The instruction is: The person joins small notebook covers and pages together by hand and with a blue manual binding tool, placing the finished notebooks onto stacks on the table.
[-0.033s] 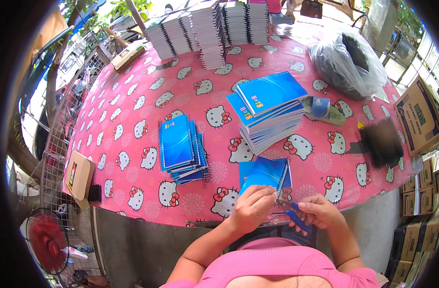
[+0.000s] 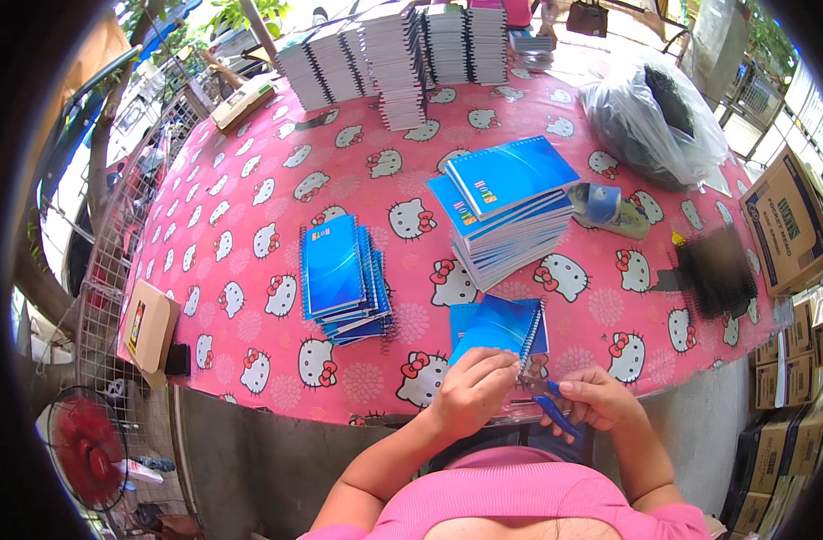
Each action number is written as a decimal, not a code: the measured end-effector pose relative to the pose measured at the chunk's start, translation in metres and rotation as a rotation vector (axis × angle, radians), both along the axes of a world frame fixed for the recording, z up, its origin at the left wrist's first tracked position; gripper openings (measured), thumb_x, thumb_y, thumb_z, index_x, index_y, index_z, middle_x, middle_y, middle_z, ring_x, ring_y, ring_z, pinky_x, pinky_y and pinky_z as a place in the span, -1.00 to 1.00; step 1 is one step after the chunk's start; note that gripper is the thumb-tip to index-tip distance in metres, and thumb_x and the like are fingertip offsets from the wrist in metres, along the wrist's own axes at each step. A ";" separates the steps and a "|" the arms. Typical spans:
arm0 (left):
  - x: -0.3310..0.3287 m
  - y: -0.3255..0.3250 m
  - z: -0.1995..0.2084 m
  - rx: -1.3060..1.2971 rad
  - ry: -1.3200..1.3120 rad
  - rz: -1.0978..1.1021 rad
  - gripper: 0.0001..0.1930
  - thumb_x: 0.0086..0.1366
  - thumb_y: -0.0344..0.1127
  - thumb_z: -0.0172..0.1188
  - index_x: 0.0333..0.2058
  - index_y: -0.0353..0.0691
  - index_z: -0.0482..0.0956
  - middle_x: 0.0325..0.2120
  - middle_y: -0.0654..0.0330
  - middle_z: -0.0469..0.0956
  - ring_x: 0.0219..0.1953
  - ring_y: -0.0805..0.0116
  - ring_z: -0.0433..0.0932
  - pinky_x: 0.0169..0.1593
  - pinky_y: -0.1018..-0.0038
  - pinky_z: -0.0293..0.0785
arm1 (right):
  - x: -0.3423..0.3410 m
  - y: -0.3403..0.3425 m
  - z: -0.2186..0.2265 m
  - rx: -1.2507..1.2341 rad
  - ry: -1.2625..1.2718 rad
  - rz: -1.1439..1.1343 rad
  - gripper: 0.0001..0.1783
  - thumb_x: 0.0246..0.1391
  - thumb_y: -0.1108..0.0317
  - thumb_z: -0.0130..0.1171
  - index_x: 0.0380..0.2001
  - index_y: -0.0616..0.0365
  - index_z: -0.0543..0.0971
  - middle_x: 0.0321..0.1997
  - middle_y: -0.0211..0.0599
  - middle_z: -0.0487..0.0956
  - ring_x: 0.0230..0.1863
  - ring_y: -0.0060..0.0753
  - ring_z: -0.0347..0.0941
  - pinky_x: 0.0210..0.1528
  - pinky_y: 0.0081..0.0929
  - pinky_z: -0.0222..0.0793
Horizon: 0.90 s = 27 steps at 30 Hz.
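Note:
My left hand [image 2: 472, 389] is closed on the near end of a blue spiral notebook [image 2: 499, 326], by its coil [image 2: 531, 331]. Blue-handled pliers [image 2: 564, 421] rest in my right hand [image 2: 598, 396], the thumb on one handle and the fingers around the other. Their jaws sit at the near end of the coil, beside my left fingertips; whether they bite the wire is too small to tell. Another blue notebook [image 2: 463, 315] lies under the held one. Beyond it rises a tall stack of blue notebooks [image 2: 510, 184], and to the left stands a lower stack [image 2: 332, 265].
Tall stacks of coil-bound pads [image 2: 393, 67] line the far side of the pink patterned table [image 2: 339, 189]. A clear plastic bag [image 2: 650, 121] with dark contents, a bottle [image 2: 609, 207] and a black coil bundle [image 2: 717, 270] lie right. Cartons [image 2: 789, 220] stand beyond; a red fan [image 2: 87, 450] is lower left.

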State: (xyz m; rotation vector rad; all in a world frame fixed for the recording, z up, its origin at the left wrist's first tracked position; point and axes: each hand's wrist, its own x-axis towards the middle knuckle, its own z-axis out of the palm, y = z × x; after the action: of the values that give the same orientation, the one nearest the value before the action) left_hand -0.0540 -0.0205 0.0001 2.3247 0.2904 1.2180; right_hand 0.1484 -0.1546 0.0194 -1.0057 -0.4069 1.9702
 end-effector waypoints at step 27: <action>-0.066 0.049 0.015 -0.337 -0.719 0.553 -0.51 0.23 -0.49 0.25 0.10 -0.26 0.28 0.23 -0.07 0.24 0.23 0.21 0.27 0.26 0.24 0.22 | 0.018 0.056 -0.063 0.310 -1.216 -0.601 -0.49 -0.23 0.57 0.41 -0.30 0.14 0.27 -0.25 -0.32 0.40 -0.26 -0.44 0.37 -0.18 -0.47 0.37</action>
State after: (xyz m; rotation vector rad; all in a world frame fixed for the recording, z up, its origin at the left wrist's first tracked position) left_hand -0.1197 0.0289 0.0149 1.4297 0.8268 1.9854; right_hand 0.1665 -0.0982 -0.0436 -1.7671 -0.8841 0.5716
